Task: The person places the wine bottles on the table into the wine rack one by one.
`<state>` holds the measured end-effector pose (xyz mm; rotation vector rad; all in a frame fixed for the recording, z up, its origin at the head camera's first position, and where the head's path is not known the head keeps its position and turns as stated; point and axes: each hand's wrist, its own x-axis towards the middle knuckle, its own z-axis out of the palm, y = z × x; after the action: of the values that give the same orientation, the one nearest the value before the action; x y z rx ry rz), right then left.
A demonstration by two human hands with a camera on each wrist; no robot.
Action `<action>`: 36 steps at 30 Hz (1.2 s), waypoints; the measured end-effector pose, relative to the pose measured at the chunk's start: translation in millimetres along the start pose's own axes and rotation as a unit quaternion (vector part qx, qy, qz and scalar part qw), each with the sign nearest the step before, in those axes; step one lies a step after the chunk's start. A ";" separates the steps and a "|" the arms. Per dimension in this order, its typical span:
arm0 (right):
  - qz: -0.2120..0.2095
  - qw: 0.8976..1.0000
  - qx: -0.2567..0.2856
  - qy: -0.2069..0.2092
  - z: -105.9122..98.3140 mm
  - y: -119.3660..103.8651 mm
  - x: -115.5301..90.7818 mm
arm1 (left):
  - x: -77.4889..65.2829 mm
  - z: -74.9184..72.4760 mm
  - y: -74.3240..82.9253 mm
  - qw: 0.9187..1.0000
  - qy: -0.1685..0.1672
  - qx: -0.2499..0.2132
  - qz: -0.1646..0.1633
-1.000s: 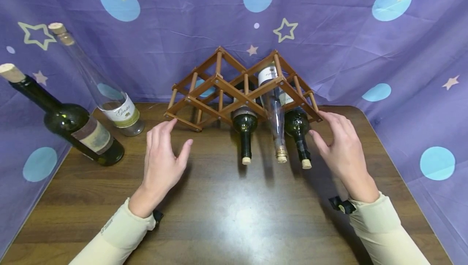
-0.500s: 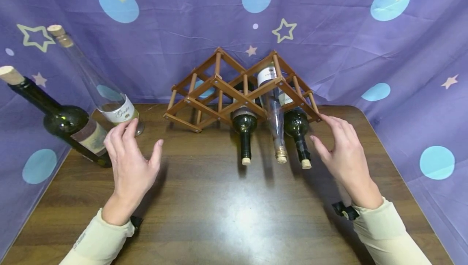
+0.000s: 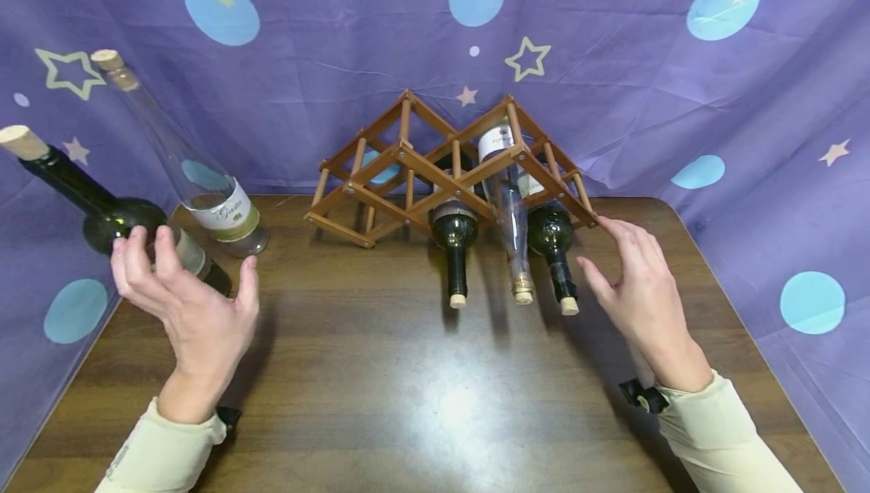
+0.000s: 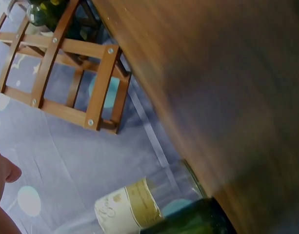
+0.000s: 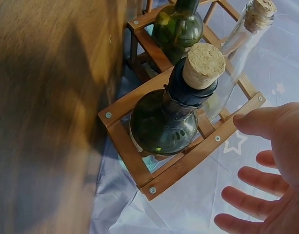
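Observation:
My left hand is in front of a corked dark green wine bottle, its spread fingers overlapping the bottle in the head view. Behind that bottle stands a clear corked bottle with a white and yellow label. At the right end of the wooden wine rack, my right hand has its fingertips by the lower corner, thumb apart. Lying in the rack, necks forward, are a green bottle, a clear bottle and another green bottle nearest the right hand.
The brown wooden table carries the rack near its back edge. A purple curtain with stars and blue spots hangs right behind and along both sides. The left cells of the rack hold no bottles.
My left hand has left the rack's left end and moved left to the standing dark green bottle. The right hand has stayed almost still by the rack's right end.

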<state>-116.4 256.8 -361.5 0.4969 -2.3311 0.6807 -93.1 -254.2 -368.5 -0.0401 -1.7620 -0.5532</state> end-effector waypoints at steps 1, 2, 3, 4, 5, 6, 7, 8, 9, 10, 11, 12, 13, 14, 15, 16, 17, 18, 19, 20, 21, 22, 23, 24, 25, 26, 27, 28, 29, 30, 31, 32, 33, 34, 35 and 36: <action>0.000 1.000 0.000 0.000 0.2 0.1 -0.2 | 0.6 -1.0 -2.5 1.000 0.008 0.003 -0.006; 0.001 1.000 0.001 0.000 0.4 0.3 -0.3 | 1.3 -2.2 -5.1 1.000 0.014 0.006 -0.012; 0.001 1.000 0.001 0.000 0.5 0.5 -0.5 | 1.8 -3.3 -7.7 1.000 0.019 0.009 -0.018; 0.002 1.000 0.000 -0.001 0.6 0.8 -0.7 | 2.7 -4.3 -10.2 0.999 0.022 0.013 -0.024; 0.002 1.000 -0.001 -0.002 0.8 1.1 -0.8 | 3.4 -5.3 -12.6 0.999 0.024 0.016 -0.029; 0.003 1.000 -0.001 -0.003 0.9 1.4 -1.0 | 4.1 -6.2 -14.9 0.999 0.025 0.019 -0.034; 0.004 1.000 -0.002 -0.004 1.0 1.7 -1.1 | 4.5 -6.8 -17.0 0.999 0.024 0.022 -0.040; 0.004 1.000 -0.003 -0.004 1.2 2.1 -1.1 | 5.0 -7.1 -19.0 0.998 0.023 0.025 -0.046; 0.005 1.000 -0.004 -0.005 1.3 2.5 -1.2 | 5.3 -7.5 -20.7 0.998 0.022 0.026 -0.052; 0.005 1.000 -0.005 -0.006 1.4 2.9 -1.2 | 5.8 -7.7 -22.5 0.998 0.021 0.027 -0.059; 0.006 1.000 -0.005 -0.007 1.5 3.1 -1.3 | 6.0 -8.1 -24.2 0.997 0.020 0.027 -0.066; 0.006 1.000 -0.005 -0.007 1.6 3.3 -1.3 | 6.3 -8.7 -26.1 0.997 0.017 0.027 -0.074; 0.006 1.000 -0.005 -0.006 1.6 3.6 -1.3 | 6.6 -9.6 -28.0 0.996 0.013 0.029 -0.083; 0.006 1.000 -0.005 -0.006 1.7 3.7 -1.3 | 7.0 -10.5 -30.2 0.995 0.008 0.031 -0.093; 0.006 1.000 -0.005 -0.006 1.7 3.8 -1.3 | 7.3 -11.7 -32.5 0.994 0.001 0.034 -0.102; 0.006 1.000 -0.005 -0.006 1.7 3.9 -1.3 | 7.6 -12.8 -35.1 0.993 -0.008 0.037 -0.112; 0.006 1.000 -0.005 -0.005 1.8 4.0 -1.3 | 7.4 -14.5 -37.8 0.991 -0.019 0.041 -0.122; 0.006 1.000 -0.005 -0.005 1.8 4.0 -1.3 | 7.2 -15.8 -40.6 0.990 -0.031 0.044 -0.131; 0.006 1.000 -0.006 -0.006 1.8 4.1 -1.3 | 6.8 -17.0 -43.7 0.988 -0.044 0.048 -0.140; 0.006 1.000 -0.006 -0.006 1.8 4.1 -1.3 | 6.4 -17.9 -46.6 0.986 -0.055 0.049 -0.148; 0.006 1.000 -0.006 -0.006 1.9 4.1 -1.3 | 5.7 -18.7 -49.7 0.985 -0.066 0.048 -0.154; 0.006 1.000 -0.006 -0.007 1.9 4.0 -1.2 | 5.4 -19.6 -52.6 0.983 -0.074 0.045 -0.162; 0.006 1.000 -0.006 -0.007 1.9 4.0 -1.2 | 5.5 -20.5 -55.2 0.981 -0.083 0.042 -0.171; 0.007 1.000 -0.006 -0.007 1.9 3.9 -1.2 | 5.8 -21.2 -57.7 0.980 -0.089 0.036 -0.176; 0.007 1.000 -0.006 -0.008 1.9 3.8 -1.2 | 7.1 -21.6 -58.7 0.977 -0.095 0.030 -0.187; 0.007 1.000 -0.005 -0.008 2.0 3.8 -1.2 | 9.0 -21.9 -59.1 0.975 -0.096 0.020 -0.200; 0.007 1.000 -0.006 -0.009 2.1 3.8 -1.2 | 10.6 -22.2 -60.4 0.972 -0.099 0.011 -0.212; 0.008 1.000 -0.006 -0.010 2.3 3.8 -1.3 | 12.1 -22.3 -61.7 0.969 -0.100 0.002 -0.226; 0.008 1.000 -0.006 -0.010 2.5 3.7 -1.3 | 13.3 -22.3 -63.5 0.967 -0.100 -0.007 -0.235; 0.008 1.000 -0.006 -0.010 2.7 3.8 -1.3 | 13.9 -22.1 -65.6 0.965 -0.099 -0.015 -0.241; 0.009 1.000 -0.006 -0.010 2.9 3.8 -1.3 | 14.6 -21.9 -67.6 0.963 -0.099 -0.021 -0.250; 0.008 1.000 -0.006 -0.010 3.0 3.9 -1.4 | 14.5 -21.9 -70.9 0.962 -0.100 -0.028 -0.253; 0.008 1.000 -0.005 -0.009 3.2 3.8 -1.4 | 14.1 -22.2 -74.4 0.961 -0.102 -0.031 -0.256; 0.007 1.000 -0.004 -0.008 3.3 3.8 -1.3 | 14.3 -22.5 -76.6 0.959 -0.104 -0.033 -0.263; 0.006 1.000 -0.004 -0.007 3.4 3.8 -1.3 | 14.7 -22.8 -78.2 0.956 -0.107 -0.033 -0.271; 0.006 1.000 -0.003 -0.007 3.5 3.9 -1.4 | 15.3 -23.5 -79.0 0.952 -0.111 -0.030 -0.283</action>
<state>-119.1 258.0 -366.1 0.4877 -2.3497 0.6768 -100.8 -337.2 -377.7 0.3854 -1.9770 -1.0501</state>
